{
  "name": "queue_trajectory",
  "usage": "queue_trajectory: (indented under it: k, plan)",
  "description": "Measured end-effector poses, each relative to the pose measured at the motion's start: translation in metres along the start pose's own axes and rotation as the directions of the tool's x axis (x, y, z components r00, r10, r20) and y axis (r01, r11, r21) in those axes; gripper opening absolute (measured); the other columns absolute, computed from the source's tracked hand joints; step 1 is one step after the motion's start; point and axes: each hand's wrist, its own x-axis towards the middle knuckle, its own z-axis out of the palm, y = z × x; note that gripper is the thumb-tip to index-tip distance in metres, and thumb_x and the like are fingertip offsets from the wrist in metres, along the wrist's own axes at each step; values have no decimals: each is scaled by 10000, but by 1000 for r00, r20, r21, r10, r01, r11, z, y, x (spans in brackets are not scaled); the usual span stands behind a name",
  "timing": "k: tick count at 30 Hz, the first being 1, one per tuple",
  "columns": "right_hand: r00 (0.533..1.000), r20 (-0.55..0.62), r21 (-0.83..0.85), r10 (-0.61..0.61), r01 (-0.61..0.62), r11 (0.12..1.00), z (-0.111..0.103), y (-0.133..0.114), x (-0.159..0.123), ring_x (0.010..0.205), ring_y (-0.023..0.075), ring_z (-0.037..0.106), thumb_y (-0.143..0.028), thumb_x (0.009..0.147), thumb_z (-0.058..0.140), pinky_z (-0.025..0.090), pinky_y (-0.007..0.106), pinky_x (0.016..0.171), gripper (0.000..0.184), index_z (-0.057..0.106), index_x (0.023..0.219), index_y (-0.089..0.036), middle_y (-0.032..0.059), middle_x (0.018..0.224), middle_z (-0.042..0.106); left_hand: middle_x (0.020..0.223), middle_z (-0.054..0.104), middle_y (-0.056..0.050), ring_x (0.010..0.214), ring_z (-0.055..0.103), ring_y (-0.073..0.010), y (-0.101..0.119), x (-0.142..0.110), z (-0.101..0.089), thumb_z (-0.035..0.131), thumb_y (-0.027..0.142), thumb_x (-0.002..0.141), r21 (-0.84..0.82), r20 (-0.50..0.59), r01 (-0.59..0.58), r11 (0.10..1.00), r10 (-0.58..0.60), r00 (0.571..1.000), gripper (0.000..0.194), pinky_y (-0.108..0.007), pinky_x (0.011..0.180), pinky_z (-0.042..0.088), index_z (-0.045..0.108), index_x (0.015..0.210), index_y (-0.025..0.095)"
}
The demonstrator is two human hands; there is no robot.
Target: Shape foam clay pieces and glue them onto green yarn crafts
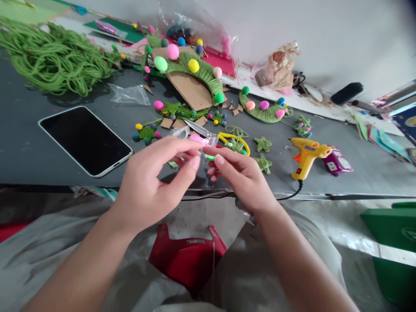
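My left hand and my right hand meet at the fingertips just above the table's front edge. Both have thumb and fingers drawn together in a pinch, and whatever is between them is too small or hidden. A bright green bit shows at the right thumb tip; I cannot tell whether it is held. Right behind the fingers are scissors with yellow handles and a clear plastic bag with pink in it. Green yarn stars lie to the right of them.
A phone lies at left, below a heap of green yarn. Yarn-wrapped arcs with pompoms and cardboard bits stand behind. At right are a yellow glue gun, its cord along the edge, and a purple packet. A red stool is below.
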Motion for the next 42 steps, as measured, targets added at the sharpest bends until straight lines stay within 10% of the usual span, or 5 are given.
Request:
queue_trajectory:
  k: [7, 18, 27, 32, 42]
  plan:
    - [999, -6, 128, 32, -31, 991, 5, 4, 0, 794, 149, 780, -386, 886, 861, 686, 301, 760, 360, 753, 1182, -213, 13, 898, 814, 1283, 774, -45, 1177, 738, -241, -5, 0, 5, 775, 232, 927, -102, 116, 118, 988, -107, 988, 276, -314, 974, 644, 809, 1192, 301]
    - [995, -50, -29, -87, 86, 996, 11, -2, -5, 804, 132, 764, -278, 866, 878, 669, 255, 747, 147, 802, 974, -214, 6, 903, 815, 803, 824, -10, 724, 800, -186, -7, 3, 8, 897, 266, 833, -312, 88, 398, 863, -390, 916, 80, -246, 679, 681, 841, 890, 256]
    - [954, -236, -196, -185, 139, 971, 4, 1, -3, 798, 145, 752, -255, 918, 820, 646, 296, 776, 103, 797, 1014, -227, 14, 963, 804, 907, 850, -29, 769, 828, -217, -17, -4, 1, 921, 293, 817, -443, 44, 458, 771, -491, 870, 152, -343, 801, 730, 865, 954, 259]
    - [944, -107, -254, -312, 277, 927, 8, 0, -3, 892, 144, 720, -231, 941, 806, 601, 307, 863, 25, 815, 961, -242, 4, 942, 786, 1077, 859, -44, 957, 838, -248, -14, -5, -1, 871, 357, 884, -523, 193, 531, 666, -515, 835, 177, -380, 917, 713, 868, 1036, 267]
    - [955, -49, -144, -293, 283, 948, 7, 9, -1, 1104, 178, 706, -195, 877, 865, 610, 327, 953, 370, 760, 1220, -289, 36, 1193, 731, 1051, 854, -6, 992, 813, -168, -6, -3, 2, 896, 314, 870, -552, 343, 595, 585, -491, 801, 238, -227, 910, 675, 839, 1094, 260]
